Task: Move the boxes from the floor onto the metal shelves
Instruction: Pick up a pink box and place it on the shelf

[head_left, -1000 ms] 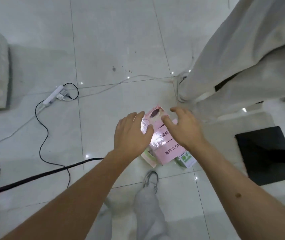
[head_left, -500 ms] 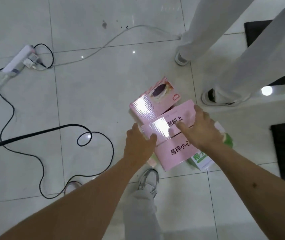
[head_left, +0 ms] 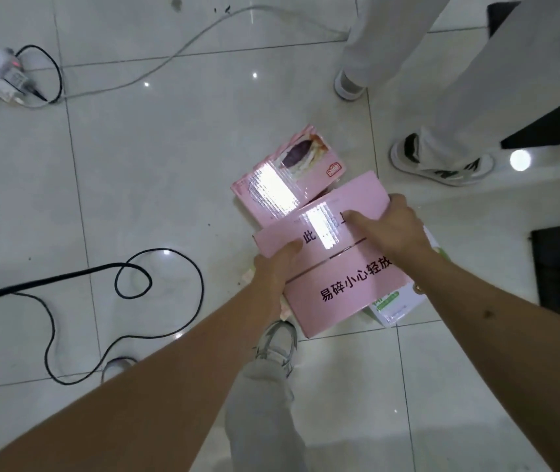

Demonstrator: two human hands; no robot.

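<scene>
Nearest, the person's own shoe [head_left: 276, 345] is planted on the tiled floor [head_left: 135, 172] just short of the pile, close enough to bend straight over it. The left hand [head_left: 273, 272] is closed on the near-left edge of the big pink box [head_left: 336, 267], thumb on top and the fingers out of sight, probably tucked beneath. The right hand [head_left: 389, 226] is spread over the far-right side, fingers curled round its edge. Clamped from opposite sides like that, the box looks ready to come up level. It is on top of the pile, lying across a white and green box [head_left: 396, 303] that pokes out at its near-right corner. Its long axis runs from near-right to far-left, broad printed face up. Beyond it, a second pink box [head_left: 285, 175] with a pastry picture lies flat, untouched. A black cable [head_left: 101, 270] loops over the floor to the left, and someone else's shoes [head_left: 442, 163] are farther back. No shelves are in view.
</scene>
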